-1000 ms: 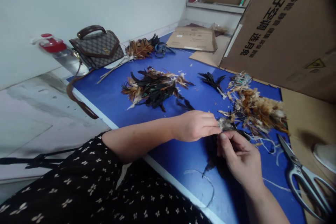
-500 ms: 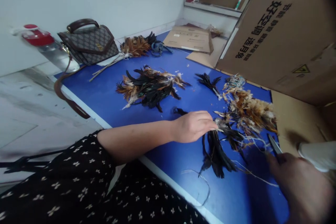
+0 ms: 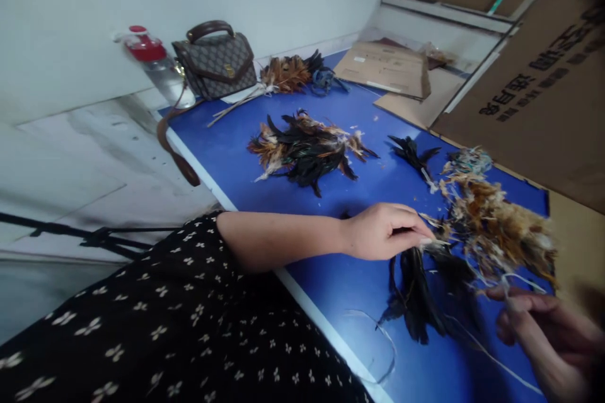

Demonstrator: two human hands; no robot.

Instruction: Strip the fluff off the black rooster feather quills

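The left hand [image 3: 385, 232] is pinched shut on the pale stem ends of a black feather bunch [image 3: 416, 293], which fans down toward the near edge of the blue table [image 3: 217, 151]. The right hand [image 3: 551, 327] sits low by the near right corner, fingers closed on a thin white string [image 3: 513, 283] that comes off the messy brown feather pile [image 3: 496, 227] just beside it.

Further out, a dark and tan feather pile [image 3: 307, 151] lies mid-table, and a small black feather tuft [image 3: 411, 152] is off to its right. At the far edge there's an orange feather bundle [image 3: 286, 73] with pale stalks sticking out left.

Containers: a patterned brown handbag [image 3: 215, 63] stands at the far left corner, flap shut, strap [image 3: 172, 148] hanging over the left edge. A clear water bottle [image 3: 158, 63] with a red cap is touching it; can't tell what's inside. A flattened cardboard box [image 3: 385, 66] lies past the far edge, and a big cardboard sheet [image 3: 543, 94] with printed characters leans along the right side.

White wall behind, pale floor to the left.
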